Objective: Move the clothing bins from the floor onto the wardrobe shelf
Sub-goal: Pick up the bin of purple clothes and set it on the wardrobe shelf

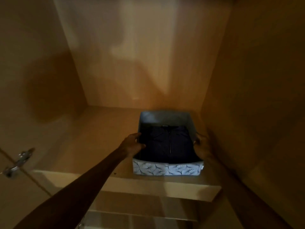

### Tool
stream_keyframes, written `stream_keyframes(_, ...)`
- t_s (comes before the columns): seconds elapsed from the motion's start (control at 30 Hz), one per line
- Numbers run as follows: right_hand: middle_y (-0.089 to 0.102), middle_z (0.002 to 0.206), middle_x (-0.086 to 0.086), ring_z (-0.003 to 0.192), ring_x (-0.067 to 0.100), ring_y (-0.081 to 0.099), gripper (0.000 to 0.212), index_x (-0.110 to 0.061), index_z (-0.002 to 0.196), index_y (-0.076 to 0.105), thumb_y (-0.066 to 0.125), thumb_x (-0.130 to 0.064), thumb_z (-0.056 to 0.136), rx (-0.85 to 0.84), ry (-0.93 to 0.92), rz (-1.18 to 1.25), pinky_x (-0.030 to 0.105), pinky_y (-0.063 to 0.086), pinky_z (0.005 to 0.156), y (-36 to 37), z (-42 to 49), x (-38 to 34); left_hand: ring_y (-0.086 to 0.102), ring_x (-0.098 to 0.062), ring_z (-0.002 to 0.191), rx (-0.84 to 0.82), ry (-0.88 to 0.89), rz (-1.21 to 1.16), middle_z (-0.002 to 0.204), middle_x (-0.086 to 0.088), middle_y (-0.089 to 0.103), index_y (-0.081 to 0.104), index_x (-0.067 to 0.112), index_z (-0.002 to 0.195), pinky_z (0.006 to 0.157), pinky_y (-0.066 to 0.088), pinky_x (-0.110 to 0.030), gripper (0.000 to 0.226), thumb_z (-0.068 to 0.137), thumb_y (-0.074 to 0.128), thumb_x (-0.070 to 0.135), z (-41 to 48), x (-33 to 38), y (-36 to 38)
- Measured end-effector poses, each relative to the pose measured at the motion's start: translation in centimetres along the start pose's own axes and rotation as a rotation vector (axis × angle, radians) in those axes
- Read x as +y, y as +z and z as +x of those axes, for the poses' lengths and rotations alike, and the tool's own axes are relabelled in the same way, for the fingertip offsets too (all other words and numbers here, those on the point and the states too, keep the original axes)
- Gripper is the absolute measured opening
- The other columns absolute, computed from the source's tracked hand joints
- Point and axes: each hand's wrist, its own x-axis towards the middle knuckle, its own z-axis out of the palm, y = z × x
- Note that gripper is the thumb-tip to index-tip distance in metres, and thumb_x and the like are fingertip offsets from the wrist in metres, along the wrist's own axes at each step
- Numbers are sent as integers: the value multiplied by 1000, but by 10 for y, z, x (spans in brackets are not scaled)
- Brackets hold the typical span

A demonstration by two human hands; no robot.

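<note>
Dim in here: the right hand [201, 145] is half lost in shadow near the wardrobe's side panel, its forearm barely readable, and the lower shelves are cut off at the bottom. The bin [168, 169] sits on the wardrobe shelf [99, 139], over at the right side; pale fabric, leaf print on front, folded dark zip garment [170, 144] inside. Both hands are grasping it: left hand [133, 144] on the left wall, right hand on the right wall.
</note>
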Motion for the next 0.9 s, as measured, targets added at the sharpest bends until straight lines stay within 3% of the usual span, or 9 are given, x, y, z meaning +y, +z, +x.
stream_keyframes(0.07,46,145,17,134,35,42,52,-2,139,46,53,2,88,15,24,26,37,34,111,-7,8,-5,49,-19,126,-197,45,-39,143,2,46,50,22,137,106,45,-38,84,64,85,45,14,9,6)
stream_keyframes(0.17,49,141,20,128,38,46,53,0,136,46,56,-3,85,20,116,16,42,39,107,-12,13,-2,27,-17,140,-342,178,151,154,8,19,40,20,146,117,29,-35,114,49,87,59,35,6,17)
stream_keyframes(0.27,53,134,21,122,39,50,44,4,128,52,55,0,85,7,198,-40,40,41,100,-15,14,0,36,-16,136,-206,276,66,148,6,32,44,14,142,110,35,-21,109,51,86,57,48,3,26)
stream_keyframes(0.37,54,133,21,120,37,52,46,1,131,52,50,5,85,42,227,54,39,45,94,-21,30,-1,53,-22,122,63,266,120,138,-3,49,49,13,135,101,46,-34,85,63,84,42,57,17,39)
stream_keyframes(0.47,45,145,18,132,35,43,59,-9,142,43,52,0,85,89,179,33,48,37,109,-22,43,5,60,-24,110,202,335,195,145,-13,40,36,14,143,87,50,-32,70,85,69,32,54,31,61)
stream_keyframes(0.53,33,153,17,140,35,32,57,-11,146,38,55,-14,91,136,161,-34,48,30,115,-15,36,8,53,-27,124,161,452,243,159,-16,10,13,18,153,93,51,-34,78,92,57,40,50,24,77)
stream_keyframes(0.63,2,161,20,149,35,6,68,-14,152,22,51,-40,96,138,85,-124,45,14,119,3,10,15,-1,-39,148,146,513,467,158,-18,-24,-7,14,153,114,29,-42,86,94,42,52,43,-5,95)
stream_keyframes(0.8,-28,155,21,143,35,-22,98,-26,153,-1,41,-72,78,91,-77,-319,52,10,116,29,-11,39,-3,-47,143,184,536,802,156,-33,-11,3,4,153,108,31,-59,106,75,47,60,39,-24,103)
stream_keyframes(0.9,-33,151,22,140,37,-26,106,-37,146,-20,48,-68,72,64,-133,-375,55,7,115,26,-4,44,2,-48,143,149,518,849,156,-35,-1,8,4,153,106,25,-66,116,67,48,72,49,-21,100)
